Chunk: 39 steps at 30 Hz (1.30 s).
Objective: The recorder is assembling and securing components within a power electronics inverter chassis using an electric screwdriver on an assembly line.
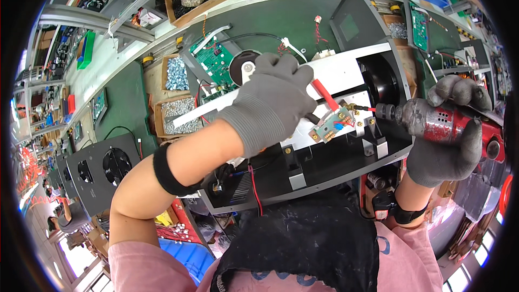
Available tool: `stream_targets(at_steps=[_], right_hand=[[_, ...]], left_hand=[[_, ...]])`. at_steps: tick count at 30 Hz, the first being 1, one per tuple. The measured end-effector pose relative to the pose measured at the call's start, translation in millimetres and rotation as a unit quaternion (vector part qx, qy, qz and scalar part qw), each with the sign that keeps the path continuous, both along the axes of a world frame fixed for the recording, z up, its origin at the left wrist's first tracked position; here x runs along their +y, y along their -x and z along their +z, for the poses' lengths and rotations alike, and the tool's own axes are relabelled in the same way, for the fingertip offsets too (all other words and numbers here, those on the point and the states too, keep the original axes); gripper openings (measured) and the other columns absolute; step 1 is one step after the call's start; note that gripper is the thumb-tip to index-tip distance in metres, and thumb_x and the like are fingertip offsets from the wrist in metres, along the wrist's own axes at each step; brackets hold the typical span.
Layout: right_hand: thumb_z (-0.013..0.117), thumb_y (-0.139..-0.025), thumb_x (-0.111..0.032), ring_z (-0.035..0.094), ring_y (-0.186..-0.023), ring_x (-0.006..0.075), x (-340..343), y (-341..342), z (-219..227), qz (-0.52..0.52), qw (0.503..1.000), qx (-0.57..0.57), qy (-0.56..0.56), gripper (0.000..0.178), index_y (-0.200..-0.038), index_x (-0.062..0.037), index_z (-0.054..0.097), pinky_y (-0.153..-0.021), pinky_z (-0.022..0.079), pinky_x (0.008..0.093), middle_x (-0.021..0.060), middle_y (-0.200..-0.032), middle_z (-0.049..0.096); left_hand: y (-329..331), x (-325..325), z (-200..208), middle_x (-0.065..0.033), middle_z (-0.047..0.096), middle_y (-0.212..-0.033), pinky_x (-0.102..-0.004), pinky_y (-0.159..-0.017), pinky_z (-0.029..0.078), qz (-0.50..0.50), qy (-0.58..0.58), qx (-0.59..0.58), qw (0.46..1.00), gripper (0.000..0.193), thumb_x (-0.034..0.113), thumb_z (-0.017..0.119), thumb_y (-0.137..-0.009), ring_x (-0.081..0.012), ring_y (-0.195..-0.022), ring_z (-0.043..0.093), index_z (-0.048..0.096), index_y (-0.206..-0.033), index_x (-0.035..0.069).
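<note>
Apron: you wore a black apron at the near edge, with a blue bin to its left.
Case: an open black metal case lay lengthwise just beyond the apron; a red-and-black wire pair hung over its near side.
Right hand: your gloved right hand was wrapped round a red and grey power driver, right of the case.
Driver bit: it pointed left toward brass fittings on a small circuit board; you could not tell whether it touched them.
Small board: it sat tilted over the case, near your left hand, beside a thick red rod-like piece.
Left hand: your gloved left hand was curled over the white plate; its fingertips were hidden, so whether they pinched anything could not be told.
Left side: a dark panel with round fans stood apart from the case.
Beyond: boxes of small metal parts lay left of a large green board.
Far edge: a grey panel stood upright, right of centre.
</note>
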State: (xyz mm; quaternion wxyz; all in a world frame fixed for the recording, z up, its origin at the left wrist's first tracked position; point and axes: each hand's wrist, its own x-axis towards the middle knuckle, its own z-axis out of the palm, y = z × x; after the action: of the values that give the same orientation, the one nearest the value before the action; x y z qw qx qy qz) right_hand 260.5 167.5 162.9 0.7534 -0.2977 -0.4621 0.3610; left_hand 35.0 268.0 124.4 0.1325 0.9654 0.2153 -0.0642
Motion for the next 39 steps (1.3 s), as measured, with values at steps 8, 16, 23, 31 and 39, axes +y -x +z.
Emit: stream_targets(at_steps=[8,16,23,31,39], right_hand=[[0.058,-0.083,-0.022,0.047,-0.082,0.0250,0,15,-7,0.040,0.998,-0.034,0.030,0.040,-0.117,-0.0032,0.049,-0.064,0.046,0.0330,0.0106,-0.088,0.044],[0.060,-0.081,-0.024,0.048,-0.075,0.0230,1,35,-13,0.048,0.991,-0.122,0.005,0.040,-0.114,-0.0054,0.048,-0.058,0.045,0.0298,0.0097,-0.085,0.043],[0.070,-0.076,-0.016,0.057,-0.077,0.0242,-6,53,-8,0.039,0.990,-0.117,0.068,0.040,-0.103,-0.0061,0.043,-0.063,0.051,0.0345,0.0124,-0.086,0.053],[0.062,-0.072,0.002,0.057,-0.071,0.0208,3,65,-8,0.069,0.969,-0.236,0.014,0.033,-0.097,-0.0047,0.042,-0.060,0.051,0.0306,0.0137,-0.084,0.054],[0.059,-0.065,0.008,0.056,-0.066,0.0190,11,67,-10,0.126,0.949,-0.289,0.009,0.037,-0.096,-0.0043,0.042,-0.059,0.049,0.0285,0.0129,-0.080,0.056]], left_hand=[[1,-10,-20,-0.0039,0.053,-0.096,-0.0436,-0.099,0.030,-0.015,-0.002,-0.067,0.998,0.021,0.013,0.063,-0.069,-0.0235,-0.104,0.047,0.071,-0.087,0.021],[-1,0,-17,-0.0036,0.052,-0.095,-0.0391,-0.085,0.038,-0.023,0.011,-0.013,1.000,0.020,0.017,0.060,-0.073,-0.0240,-0.102,0.046,0.070,-0.089,0.020],[-2,1,-19,-0.0035,0.052,-0.093,-0.0380,-0.084,0.039,-0.031,0.009,-0.014,0.999,0.019,0.018,0.060,-0.074,-0.0244,-0.100,0.046,0.071,-0.090,0.019],[-1,2,-27,-0.0033,0.054,-0.098,-0.0371,-0.084,0.040,0.007,0.054,-0.037,0.998,0.017,0.019,0.059,-0.078,-0.0253,-0.101,0.045,0.071,-0.091,0.019],[-2,20,-22,-0.0023,0.057,-0.088,-0.0368,-0.086,0.041,-0.053,-0.007,-0.045,0.998,0.013,0.022,0.064,-0.074,-0.0246,-0.098,0.048,0.073,-0.082,0.020]])
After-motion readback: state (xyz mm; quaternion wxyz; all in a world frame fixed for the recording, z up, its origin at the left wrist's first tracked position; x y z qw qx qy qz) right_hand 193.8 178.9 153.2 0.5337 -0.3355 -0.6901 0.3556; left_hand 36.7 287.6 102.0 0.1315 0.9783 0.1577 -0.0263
